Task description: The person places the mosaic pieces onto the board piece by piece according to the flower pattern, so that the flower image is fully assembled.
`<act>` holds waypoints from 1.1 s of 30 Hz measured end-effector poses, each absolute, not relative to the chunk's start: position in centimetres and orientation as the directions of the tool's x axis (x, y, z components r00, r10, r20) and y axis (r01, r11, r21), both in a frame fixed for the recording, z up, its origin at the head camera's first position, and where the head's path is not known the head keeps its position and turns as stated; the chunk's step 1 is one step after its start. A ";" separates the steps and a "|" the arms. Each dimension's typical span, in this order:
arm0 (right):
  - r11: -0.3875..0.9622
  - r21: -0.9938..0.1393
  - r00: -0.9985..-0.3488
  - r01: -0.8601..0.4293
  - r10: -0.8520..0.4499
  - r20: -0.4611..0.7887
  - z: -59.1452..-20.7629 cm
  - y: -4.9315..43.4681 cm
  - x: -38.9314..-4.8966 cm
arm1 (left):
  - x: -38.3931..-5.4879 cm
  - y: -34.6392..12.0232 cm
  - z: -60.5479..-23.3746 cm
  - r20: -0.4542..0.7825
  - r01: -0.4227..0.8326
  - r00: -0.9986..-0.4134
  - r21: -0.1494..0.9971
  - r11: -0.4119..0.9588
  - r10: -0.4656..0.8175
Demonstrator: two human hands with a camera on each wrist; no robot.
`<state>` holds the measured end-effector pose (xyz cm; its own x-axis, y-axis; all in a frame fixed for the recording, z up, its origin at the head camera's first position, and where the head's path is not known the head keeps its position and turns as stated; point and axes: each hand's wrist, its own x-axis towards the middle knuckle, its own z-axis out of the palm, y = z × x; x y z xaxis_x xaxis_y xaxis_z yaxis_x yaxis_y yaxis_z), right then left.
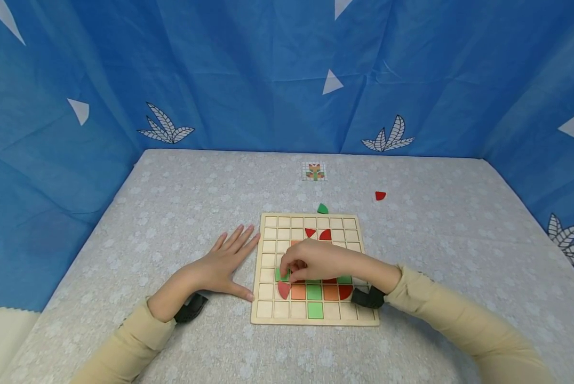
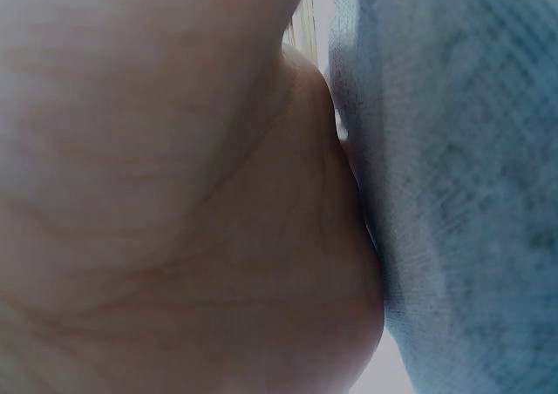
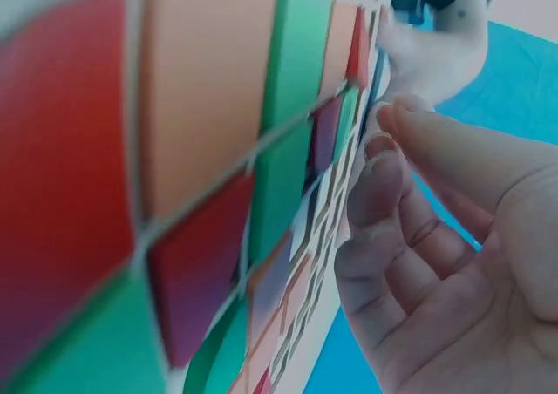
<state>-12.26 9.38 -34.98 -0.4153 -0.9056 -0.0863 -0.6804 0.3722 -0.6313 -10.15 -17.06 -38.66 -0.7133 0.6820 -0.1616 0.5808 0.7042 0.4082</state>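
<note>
A wooden grid board [image 1: 266, 306] holds red, orange and green tiles. Flat on the tablecloth at its left lies my left hand [image 1: 222, 269], fingers spread, with the thumb and fingertips right at the board's edge. My right hand [image 1: 316, 260] reaches over the middle of the board with loosely curled fingers. Its fingertips are close over a green tile [image 1: 279, 276] and just above a red rounded tile [image 1: 284, 290]. No piece shows between thumb and forefinger in the right wrist view. The right hand hides part of the central tiles. Palm skin and cloth fill the left wrist view.
Behind the board lie a green rounded piece [image 1: 323, 208], against its far edge, and a red piece [image 1: 380, 196] farther right. A small pattern card [image 1: 313, 171] lies toward the back of the table. A blue curtain [image 1: 268, 80] hangs behind.
</note>
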 end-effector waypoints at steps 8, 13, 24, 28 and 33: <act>0.350 -0.615 -0.386 -0.707 -0.919 -0.080 -35.0 9.1 -11.7 | -10.1 -17.0 -38.6 -0.163 0.583 -0.708 0.413 0.699 0.687; 0.352 -0.607 -0.394 -0.713 -0.916 -0.069 -35.2 9.0 -11.7 | -10.2 -17.1 -38.6 -0.163 0.583 -0.710 0.411 0.701 0.685; 0.266 -0.628 -0.319 -0.732 -0.947 -0.030 -35.7 9.1 -11.8 | -10.2 -17.1 -38.8 -0.152 0.582 -0.716 0.410 0.702 0.682; 0.212 -0.666 -0.255 -0.715 -0.966 -0.035 -35.9 9.0 -11.8 | -10.2 -17.1 -38.8 -0.156 0.577 -0.716 0.416 0.703 0.681; 0.222 -0.682 -0.258 -0.697 -0.965 -0.050 -36.0 8.9 -11.7 | -10.2 -17.1 -38.8 -0.161 0.576 -0.715 0.414 0.705 0.680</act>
